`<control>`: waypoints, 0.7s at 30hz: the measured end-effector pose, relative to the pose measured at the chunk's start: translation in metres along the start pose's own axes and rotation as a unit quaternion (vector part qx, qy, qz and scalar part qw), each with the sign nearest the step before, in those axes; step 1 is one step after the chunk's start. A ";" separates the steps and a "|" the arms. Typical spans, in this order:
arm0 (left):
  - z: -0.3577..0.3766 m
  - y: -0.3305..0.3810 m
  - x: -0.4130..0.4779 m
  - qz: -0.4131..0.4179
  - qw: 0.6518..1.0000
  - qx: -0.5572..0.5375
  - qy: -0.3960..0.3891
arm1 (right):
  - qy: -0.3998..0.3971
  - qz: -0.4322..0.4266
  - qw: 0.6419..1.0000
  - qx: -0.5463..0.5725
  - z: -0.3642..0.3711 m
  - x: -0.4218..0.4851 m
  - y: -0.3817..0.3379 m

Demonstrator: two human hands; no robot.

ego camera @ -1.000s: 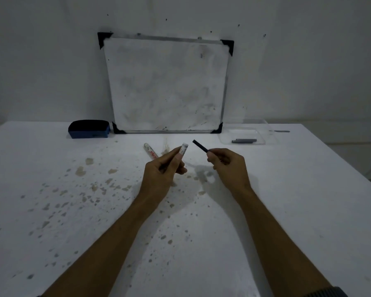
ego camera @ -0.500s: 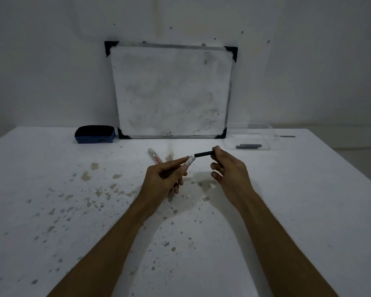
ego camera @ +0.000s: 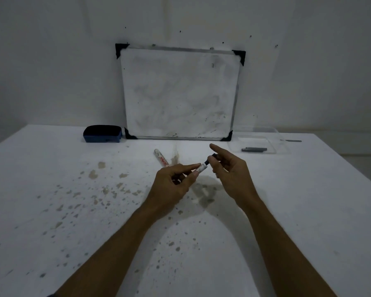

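My left hand [ego camera: 173,185] grips a white marker barrel [ego camera: 202,168] above the table, its open end pointing right. My right hand [ego camera: 229,172] pinches a short black stick [ego camera: 210,159] between thumb and middle fingers, index finger stretched out. The stick's lower end sits in or at the barrel's mouth; most of it is hidden by my fingers. A second white marker [ego camera: 161,157] with red print lies on the table just behind my left hand.
A smudged whiteboard [ego camera: 180,93] leans on the wall at the table's back. A dark blue eraser [ego camera: 102,133] lies left of it. A clear tray [ego camera: 257,145] at the right holds two dark sticks [ego camera: 254,149]. The white table [ego camera: 51,211] is speckled with brown stains.
My right hand has brought the black stick from apart and level down to the barrel's mouth. The stick now looks much shorter. My left hand has stayed in about the same place.
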State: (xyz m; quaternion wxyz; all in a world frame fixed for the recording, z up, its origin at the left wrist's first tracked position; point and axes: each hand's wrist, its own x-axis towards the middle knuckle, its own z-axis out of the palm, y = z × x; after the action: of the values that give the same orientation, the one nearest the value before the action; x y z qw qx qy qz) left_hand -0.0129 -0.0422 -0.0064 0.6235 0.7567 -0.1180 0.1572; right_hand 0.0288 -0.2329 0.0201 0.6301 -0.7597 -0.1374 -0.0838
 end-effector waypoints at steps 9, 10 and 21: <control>-0.023 0.001 0.010 -0.026 0.996 -0.062 0.058 | 0.018 -0.052 0.998 0.015 0.036 -0.013 0.007; -0.027 0.001 0.011 -0.031 0.995 -0.062 0.072 | 0.020 -0.058 0.998 -0.019 0.038 -0.014 0.009; -0.036 -0.007 0.016 -0.067 0.987 -0.060 0.136 | -0.094 -0.098 0.922 -0.362 0.070 -0.022 0.020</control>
State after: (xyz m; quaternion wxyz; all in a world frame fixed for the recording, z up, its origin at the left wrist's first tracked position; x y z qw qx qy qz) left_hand 0.0015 -0.0048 -0.0005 0.6875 0.6954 0.0093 0.2089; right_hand 0.0111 -0.1697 -0.0190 0.2846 -0.9234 -0.2295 -0.1172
